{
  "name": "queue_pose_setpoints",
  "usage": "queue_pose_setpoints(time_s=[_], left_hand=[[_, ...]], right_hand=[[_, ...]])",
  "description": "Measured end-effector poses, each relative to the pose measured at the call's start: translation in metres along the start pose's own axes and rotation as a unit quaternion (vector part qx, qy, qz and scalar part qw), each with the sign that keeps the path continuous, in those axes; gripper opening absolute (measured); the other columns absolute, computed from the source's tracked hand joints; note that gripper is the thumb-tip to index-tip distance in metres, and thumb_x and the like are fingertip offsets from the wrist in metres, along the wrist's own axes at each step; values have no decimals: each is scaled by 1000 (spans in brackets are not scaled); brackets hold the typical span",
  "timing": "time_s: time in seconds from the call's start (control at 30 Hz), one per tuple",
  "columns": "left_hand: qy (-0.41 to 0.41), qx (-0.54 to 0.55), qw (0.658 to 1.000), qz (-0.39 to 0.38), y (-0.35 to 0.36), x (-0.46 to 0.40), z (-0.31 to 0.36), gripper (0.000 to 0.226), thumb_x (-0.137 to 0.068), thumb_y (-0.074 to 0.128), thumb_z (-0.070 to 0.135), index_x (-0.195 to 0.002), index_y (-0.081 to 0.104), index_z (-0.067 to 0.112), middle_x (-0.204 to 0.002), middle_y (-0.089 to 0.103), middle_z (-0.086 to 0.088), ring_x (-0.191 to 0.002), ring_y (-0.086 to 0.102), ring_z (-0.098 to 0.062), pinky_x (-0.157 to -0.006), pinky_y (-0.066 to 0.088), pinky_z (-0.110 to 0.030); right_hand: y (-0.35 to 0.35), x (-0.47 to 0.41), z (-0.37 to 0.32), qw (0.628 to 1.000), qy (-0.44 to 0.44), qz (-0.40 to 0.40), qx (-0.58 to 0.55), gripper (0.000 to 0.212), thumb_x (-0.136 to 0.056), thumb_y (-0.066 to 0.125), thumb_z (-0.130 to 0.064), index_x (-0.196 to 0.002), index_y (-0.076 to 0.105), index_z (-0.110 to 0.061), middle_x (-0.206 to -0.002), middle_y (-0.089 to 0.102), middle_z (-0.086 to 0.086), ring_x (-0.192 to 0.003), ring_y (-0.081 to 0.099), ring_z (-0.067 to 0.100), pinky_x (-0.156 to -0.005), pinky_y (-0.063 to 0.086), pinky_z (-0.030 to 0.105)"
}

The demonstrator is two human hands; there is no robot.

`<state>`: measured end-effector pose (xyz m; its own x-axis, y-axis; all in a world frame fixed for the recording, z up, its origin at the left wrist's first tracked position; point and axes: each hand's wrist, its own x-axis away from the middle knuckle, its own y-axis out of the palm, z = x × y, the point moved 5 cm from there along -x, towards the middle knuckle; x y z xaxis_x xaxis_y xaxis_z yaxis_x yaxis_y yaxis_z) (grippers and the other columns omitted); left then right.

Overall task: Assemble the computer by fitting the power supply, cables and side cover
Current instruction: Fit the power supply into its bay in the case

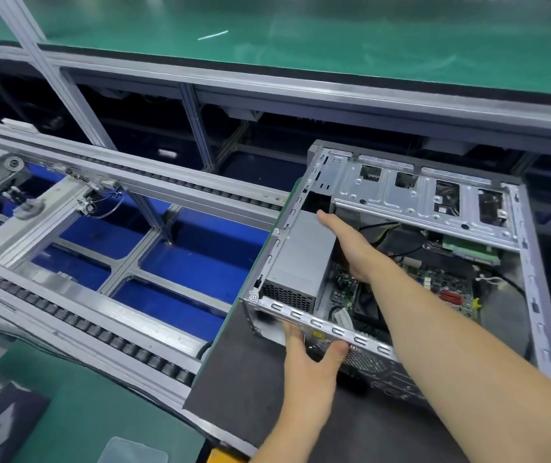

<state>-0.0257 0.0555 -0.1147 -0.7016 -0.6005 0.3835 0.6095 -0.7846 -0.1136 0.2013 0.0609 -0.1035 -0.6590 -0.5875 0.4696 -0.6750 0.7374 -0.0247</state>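
Power supply sits in case left corner; right hand flat, fingers straight, pressing it home; left hand grips near rear panel, steadying.

My power supply is plain grey with a black honeycomb mesh end. The case is bare silver metal, the motherboard green with a red connector. It all sits on a black mat, beside blue panels and a green bench top.

A roller conveyor runs left over a blue floor. Beyond it stretches a green bench on aluminium framing.
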Motion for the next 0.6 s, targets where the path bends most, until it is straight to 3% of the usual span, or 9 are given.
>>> queue_pose_setpoints(time_s=[0.13, 0.23, 0.3, 0.4, 0.53, 0.6], left_hand=[[-13, -8, 1000, 7, -2, 1, 2, 68, -84, 75, 25, -143, 44, 9, -139, 55, -6, -132, 48, -22, -115, 36, -41], [-3, -17, 1000, 13, -5, 3, 5, 42, -82, 77, 26, -118, 58, 15, -123, 63, -5, -122, 54, -24, -102, 44, -25], [4, -9, 1000, 18, -4, 5, 8, 36, -82, 78, 26, -112, 58, 16, -126, 62, -8, -125, 53, -27, -105, 44, -31], [10, 7, 1000, 19, -2, 7, 10, 41, -83, 78, 25, -117, 58, 15, -135, 57, -11, -131, 49, -27, -110, 40, -40], [11, 38, 999, 22, 0, 14, 9, 36, -77, 80, 30, -103, 58, 19, -143, 52, -17, -137, 44, -30, -111, 39, -47], [6, 58, 998, 21, 0, 16, 9, 51, -64, 79, 46, -103, 59, 20, -144, 53, -14, -137, 45, -28, -112, 40, -46]], right_hand=[[1, 0, -2, 1000, -3, -3, -5, 88, -50, 64, -96, -124, 65, -48, -153, 46, -11, -146, 32, 22, -115, 13, 54], [3, 2, -8, 1000, -12, -1, -9, 61, -63, 63, -87, -112, 70, -53, -141, 52, -16, -138, 35, 17, -105, 16, 47], [1, 1, -9, 1000, -21, 7, -11, 70, -64, 63, -85, -122, 68, -47, -146, 51, -13, -141, 36, 19, -104, 18, 46], [1, 3, -10, 999, -30, 10, -5, 90, -65, 62, -85, -142, 56, -38, -159, 41, -7, -149, 29, 22, -113, 17, 51], [1, 7, -11, 999, -43, 15, -21, 84, -76, 59, -79, -149, 47, -38, -164, 30, -9, -152, 20, 21, -117, 12, 53], [0, 9, -10, 999, -44, 14, -21, 86, -75, 58, -81, -148, 50, -37, -163, 34, -9, -151, 22, 21, -118, 12, 52]])
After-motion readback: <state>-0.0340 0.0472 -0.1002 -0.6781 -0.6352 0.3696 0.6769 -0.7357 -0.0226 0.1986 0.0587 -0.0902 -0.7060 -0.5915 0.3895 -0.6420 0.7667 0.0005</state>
